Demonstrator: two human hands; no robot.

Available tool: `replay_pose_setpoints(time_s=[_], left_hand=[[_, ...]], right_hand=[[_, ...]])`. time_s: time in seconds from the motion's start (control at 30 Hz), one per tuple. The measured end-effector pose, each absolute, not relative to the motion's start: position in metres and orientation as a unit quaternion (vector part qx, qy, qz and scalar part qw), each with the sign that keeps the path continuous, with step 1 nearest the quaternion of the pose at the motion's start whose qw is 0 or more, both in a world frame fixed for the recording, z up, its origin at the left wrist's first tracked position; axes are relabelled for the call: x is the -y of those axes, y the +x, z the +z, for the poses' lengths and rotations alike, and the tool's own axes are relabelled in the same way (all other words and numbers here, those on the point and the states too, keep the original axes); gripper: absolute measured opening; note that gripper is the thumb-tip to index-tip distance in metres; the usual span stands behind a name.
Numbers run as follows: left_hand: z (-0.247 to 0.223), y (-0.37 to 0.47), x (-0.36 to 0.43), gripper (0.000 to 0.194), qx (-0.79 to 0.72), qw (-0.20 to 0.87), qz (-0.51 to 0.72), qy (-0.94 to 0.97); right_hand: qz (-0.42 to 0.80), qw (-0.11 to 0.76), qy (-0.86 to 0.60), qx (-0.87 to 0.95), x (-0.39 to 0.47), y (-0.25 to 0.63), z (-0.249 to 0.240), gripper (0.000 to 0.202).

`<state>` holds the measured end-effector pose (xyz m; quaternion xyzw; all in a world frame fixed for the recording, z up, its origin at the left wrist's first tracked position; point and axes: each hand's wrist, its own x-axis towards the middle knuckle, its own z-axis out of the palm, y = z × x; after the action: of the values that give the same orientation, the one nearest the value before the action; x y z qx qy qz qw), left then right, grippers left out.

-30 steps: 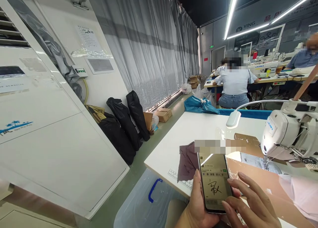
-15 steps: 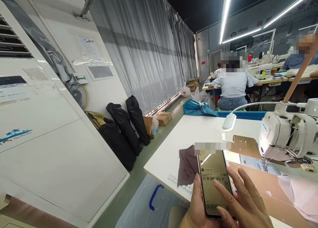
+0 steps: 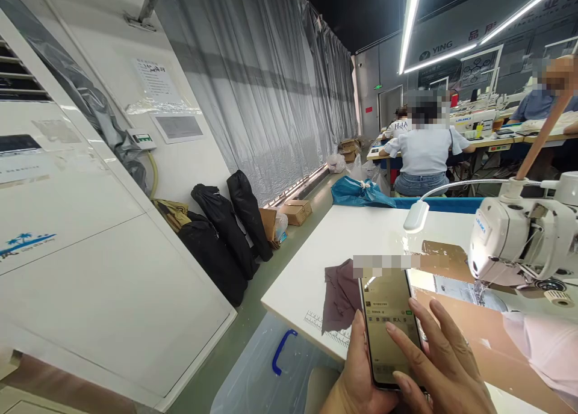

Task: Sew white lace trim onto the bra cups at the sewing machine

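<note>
Far left: white cabinet (image 3: 99, 263), slatted vent at its top edge, blue palm-tree print on its front. Next to it, black bags (image 3: 212, 260) lean in a group, a grey curtain (image 3: 266, 101) hanging behind. Below and to the right, a translucent bin (image 3: 246, 372) with a blue handle (image 3: 282, 352) sits partly beneath the near corner of a white table (image 3: 295, 281). Cardboard box (image 3: 297, 212) on the floor beyond. On the table, rumpled mauve cloth (image 3: 338, 296) lies beside printed ruler marks, partly hidden by the phone. Left hand (image 3: 361, 375): closed around the lower part of the phone (image 3: 382, 354), thumb along its left edge; phone held tilted above the table's near edge, screen lit with rows of characters. Blue bag (image 3: 361, 191) past the table's far edge; farther back, a seated co-worker in a white top (image 3: 419, 152), seen from behind. Right hand (image 3: 440, 357): loosely open, fingers spread, grasping nothing visible; index fingertip over the character row, contact with the glass cannot be told. Small lamp (image 3: 416, 216) above the tabletop. Far right: white sewing machine (image 3: 501, 239), needle area lit, pale pink cloth (image 3: 548, 354) nearer the viewer.
</note>
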<state>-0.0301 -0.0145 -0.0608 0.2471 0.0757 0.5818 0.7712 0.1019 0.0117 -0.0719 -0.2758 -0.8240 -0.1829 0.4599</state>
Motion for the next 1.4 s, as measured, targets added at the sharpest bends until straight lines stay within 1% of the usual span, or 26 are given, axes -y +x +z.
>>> replay_pose_setpoints(time_s=[0.2, 0.37, 0.6, 0.83, 1.4], left_hand=[[-0.060, -0.030, 0.014, 0.066, -0.087, 0.764, 0.589, 0.250], [-0.062, -0.029, 0.013, 0.070, -0.071, 0.765, 0.585, 0.259], [-0.063, -0.029, 0.014, 0.065, -0.059, 0.767, 0.588, 0.251], [-0.061, -0.030, 0.011, 0.068, -0.070, 0.771, 0.582, 0.250], [-0.066, -0.029, 0.011, 0.071, -0.063, 0.766, 0.590, 0.247]], right_hand=[[-0.163, 0.490, -0.247, 0.820, -0.009, 0.105, -0.070, 0.029], [-0.172, 0.494, -0.236, 0.819, -0.009, 0.103, -0.065, 0.023], [-0.166, 0.501, -0.238, 0.815, -0.009, 0.103, -0.061, 0.025], [-0.133, 0.507, -0.233, 0.819, -0.009, 0.102, -0.065, 0.023], [-0.138, 0.501, -0.215, 0.827, -0.008, 0.103, -0.064, 0.021]])
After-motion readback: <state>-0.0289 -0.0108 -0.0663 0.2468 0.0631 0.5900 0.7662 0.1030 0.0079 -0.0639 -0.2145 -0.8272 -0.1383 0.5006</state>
